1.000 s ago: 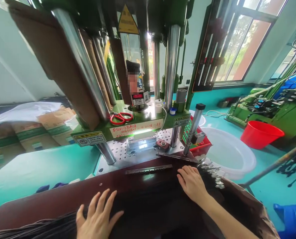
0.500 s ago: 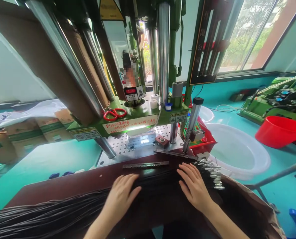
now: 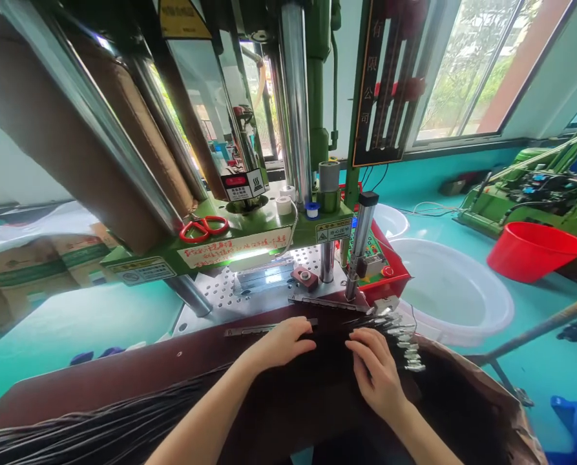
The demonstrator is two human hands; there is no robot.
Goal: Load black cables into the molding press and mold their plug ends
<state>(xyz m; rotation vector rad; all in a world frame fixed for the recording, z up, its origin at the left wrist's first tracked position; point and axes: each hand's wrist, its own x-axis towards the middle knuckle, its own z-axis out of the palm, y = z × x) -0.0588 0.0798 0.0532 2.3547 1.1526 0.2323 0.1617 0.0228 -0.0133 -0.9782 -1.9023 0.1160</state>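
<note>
On the dark red tabletop point(image 3: 137, 358), a bundle of black cables point(image 3: 104, 416) runs from the lower left towards the right, where silvery metal ends point(image 3: 411, 349) fan out. My left hand point(image 3: 285, 342) hovers at or on the dark middle of the bundle, its thumb apart from the bent fingers. It covers part of a slim metal strip point(image 3: 249, 330). My right hand point(image 3: 375, 368) is beside the cable ends, fingers bent and slightly spread over the black cables. Contact is hard to make out against the dark background. A second metal strip point(image 3: 327, 303) lies behind, slanted.
A green press point(image 3: 249, 226) with steel columns stands straight ahead, its perforated plate point(image 3: 215, 294) behind the table. Red scissors point(image 3: 203, 228) lie on the press. At the right are a red control box point(image 3: 389, 271), a white tub point(image 3: 501, 316) and a red bucket point(image 3: 535, 252).
My left hand has moved right and forward, over the near metal strip's right end, and its fingers have bent. My right hand's fingers have curled more. The view has shifted slightly.
</note>
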